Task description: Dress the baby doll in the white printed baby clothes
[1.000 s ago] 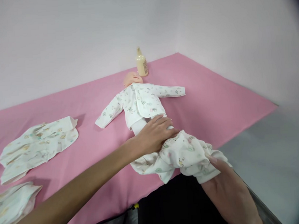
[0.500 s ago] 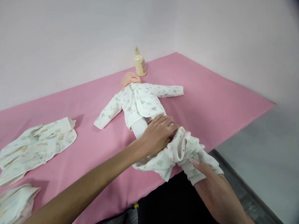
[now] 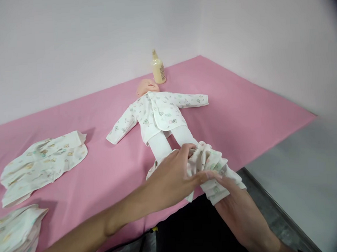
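Pink sheet point(image 3: 242, 114) covers the surface, running back into a corner of plain pale walls; grey floor strip on the right.

Doll point(image 3: 159, 115) lies face up mid-sheet, head far, in a printed white top, white legs bare down to the knees. Cream bottle point(image 3: 158, 68) stands upright just beyond its head. Folded printed garment point(image 3: 42, 162) lies at left, another bit of printed cloth point(image 3: 13, 232) at the near-left corner.

Left hand point(image 3: 174, 177) reaches in from near left, fingers curled and pinching the bunched waistband of the printed trousers point(image 3: 213, 167) at the doll's lower legs. Right hand point(image 3: 242, 212) comes up from the near edge, closed on the trouser cuff end; its fingers are mostly hidden under the fabric. The trousers sit gathered at the near edge of the sheet.
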`<state>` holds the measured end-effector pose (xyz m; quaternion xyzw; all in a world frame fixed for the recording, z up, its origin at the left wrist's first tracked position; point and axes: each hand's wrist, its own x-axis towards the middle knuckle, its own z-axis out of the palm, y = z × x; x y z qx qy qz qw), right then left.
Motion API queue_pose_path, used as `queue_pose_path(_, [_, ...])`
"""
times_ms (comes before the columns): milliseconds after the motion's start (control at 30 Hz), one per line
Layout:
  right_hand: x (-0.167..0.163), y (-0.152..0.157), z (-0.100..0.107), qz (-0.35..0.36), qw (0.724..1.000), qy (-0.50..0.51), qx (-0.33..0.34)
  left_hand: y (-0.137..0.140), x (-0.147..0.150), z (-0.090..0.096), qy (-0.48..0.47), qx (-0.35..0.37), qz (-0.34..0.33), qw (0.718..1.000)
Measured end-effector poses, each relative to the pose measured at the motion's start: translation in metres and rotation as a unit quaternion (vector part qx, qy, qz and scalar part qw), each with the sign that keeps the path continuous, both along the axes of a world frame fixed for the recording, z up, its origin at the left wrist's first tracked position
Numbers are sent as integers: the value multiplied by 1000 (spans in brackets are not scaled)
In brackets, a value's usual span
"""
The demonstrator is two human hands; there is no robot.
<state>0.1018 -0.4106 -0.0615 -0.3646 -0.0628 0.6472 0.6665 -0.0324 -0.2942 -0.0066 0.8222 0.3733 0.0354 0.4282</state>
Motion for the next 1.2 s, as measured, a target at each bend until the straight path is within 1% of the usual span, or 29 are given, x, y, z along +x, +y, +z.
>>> queue_pose_path(100, [1,2,1,-12,1000,2,-21,-2,9,-2,-11,4,-9,1000])
queue_pose_path(200, [2,3,2,-4,999,27,-20,-2,15,-6,-17,3,-35,999])
queue_pose_path(300, [3,3,2,9,999,41,-25,-1,17,-9,-9,27,-48,998])
queue_pose_path(367, [3,2,0,3,999,40,-30,0,17,-9,-10,47,-58,997])
queue_pose_path(433, [3,1,0,-2,999,38,-29,3,15,-7,-15,52,-77,996])
queue_pose_path(500, [4,1,1,0,999,39,-27,8,13,-3,-14,34,-93,995])
queue_pose_path(600, [5,2,5,15,998,48,-29,20,9,3,-3,-28,-104,994])
queue_pose_path(667, [5,3,9,25,998,46,-23,28,8,2,-18,-49,-89,995])
queue_pose_path(700, [5,4,10,29,999,41,-20,32,8,0,-28,-47,-77,996])
queue_pose_path(800, [5,4,10,33,999,24,-22,40,7,-6,-27,-12,-59,998])
queue_pose_path(900, [7,3,8,27,999,8,-23,44,7,-10,7,46,-70,996])
queue_pose_path(1000, [9,1,4,26,1000,-4,-6,47,7,-10,30,111,-82,990])
queue_pose_path(1100, [10,-4,-3,39,999,-12,7,52,5,-8,35,148,-80,985])
queue_pose_path(1200, [12,-10,-13,49,998,-34,2,60,2,-7,35,175,-76,981])
